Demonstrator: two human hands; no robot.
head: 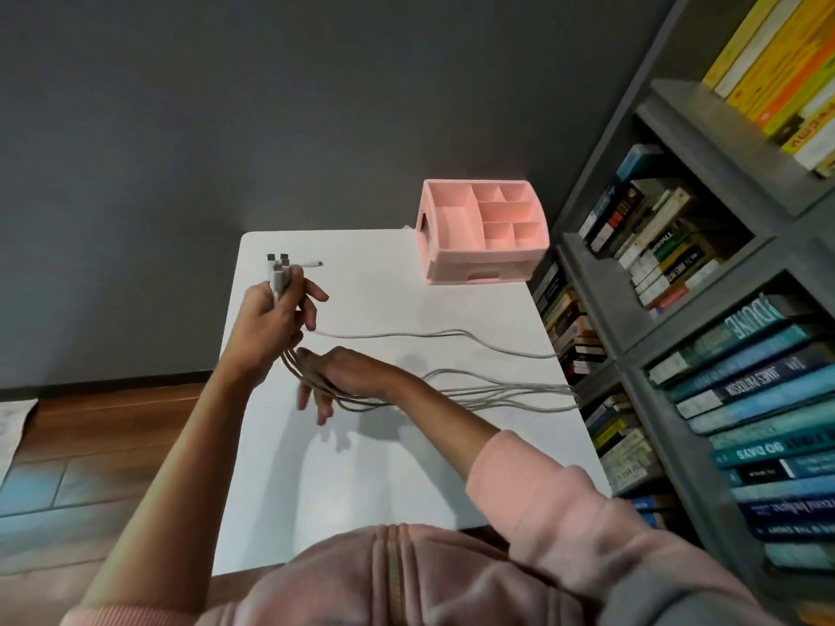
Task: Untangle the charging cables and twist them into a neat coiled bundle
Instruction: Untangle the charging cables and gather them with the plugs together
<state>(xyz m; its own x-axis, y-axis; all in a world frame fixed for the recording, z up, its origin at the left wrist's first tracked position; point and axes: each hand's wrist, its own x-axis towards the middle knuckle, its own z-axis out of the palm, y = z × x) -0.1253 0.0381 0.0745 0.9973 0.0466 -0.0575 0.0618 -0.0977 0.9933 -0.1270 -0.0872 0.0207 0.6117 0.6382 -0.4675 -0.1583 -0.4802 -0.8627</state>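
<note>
The left hand point(266, 323) is clenched round the plug ends of the thin white charging cables point(474, 393). Just below it the right hand point(336, 377) hangs loose, fingers spread over the strands, which trail rightward across the white rectangular table point(406, 467).

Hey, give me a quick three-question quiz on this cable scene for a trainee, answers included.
1. True or false: the left hand grips the cables near their plug ends.
2. What sits at the table's far right corner? A) pink organizer B) laptop C) mug
3. Fill in: the cables trail toward the table's ___ edge, beside the bookshelf.
Key: 1 true; 2 A; 3 right.
</note>
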